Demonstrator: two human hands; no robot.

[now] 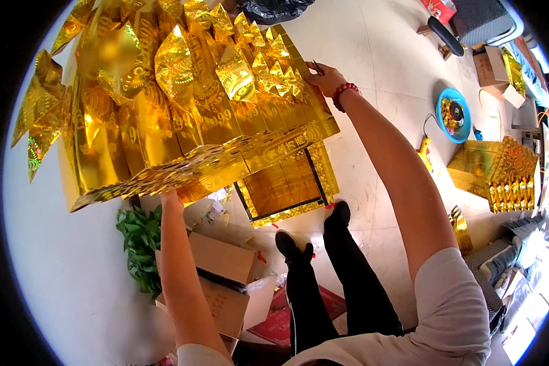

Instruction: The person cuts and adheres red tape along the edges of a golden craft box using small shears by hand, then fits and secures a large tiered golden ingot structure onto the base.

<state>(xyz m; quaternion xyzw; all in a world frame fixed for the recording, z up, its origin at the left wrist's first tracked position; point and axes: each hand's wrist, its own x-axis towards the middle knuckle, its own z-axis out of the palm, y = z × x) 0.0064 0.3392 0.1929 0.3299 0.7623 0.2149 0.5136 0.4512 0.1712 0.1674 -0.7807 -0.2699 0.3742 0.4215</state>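
Note:
A large roof-shaped structure of gold foil paper (213, 122), covered with rows of folded foil pieces (175, 64), is raised in front of me at a tilt. My right hand (328, 79), with a red bead bracelet (345, 96) at the wrist, grips its right edge; a thin dark item (316, 68) shows by the fingers. My left hand (172, 197) is at the lower edge, its fingers mostly hidden by the gold paper. Below the roof stands an open gold box (327, 177) with black strips along its rim.
Cardboard boxes (222, 256) and a leafy plant (139, 244) stand at the lower left. On the floor to the right are a blue basin (440, 125), a yellow glue gun (425, 152) and another gold foil piece (488, 161). A black bag (277, 9) lies at the top.

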